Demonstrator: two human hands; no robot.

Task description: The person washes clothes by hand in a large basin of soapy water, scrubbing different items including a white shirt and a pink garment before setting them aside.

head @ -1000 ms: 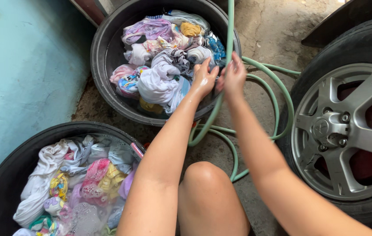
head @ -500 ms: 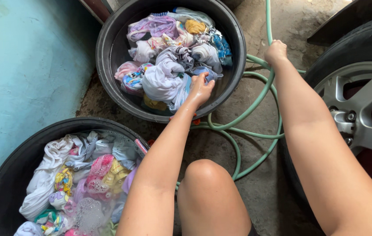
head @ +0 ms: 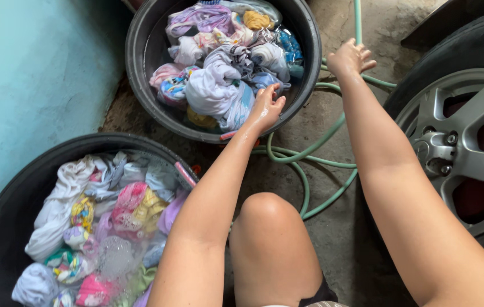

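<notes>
Your left hand (head: pixel 266 108) rests at the near rim of the far black tub (head: pixel 139 62), its grip loose and holding nothing, fingertips touching the white garment (head: pixel 210 91) heaped just beyond them. Your right hand (head: pixel 349 59) closes its grip around the green hose (head: pixel 310 149), which runs up past it and coils on the concrete below. Steady the tub edge while guiding the hose, keeping its coils unkinked. The hose outlet is cut off at the top edge; the water level beneath the clothes is hard to make out.
</notes>
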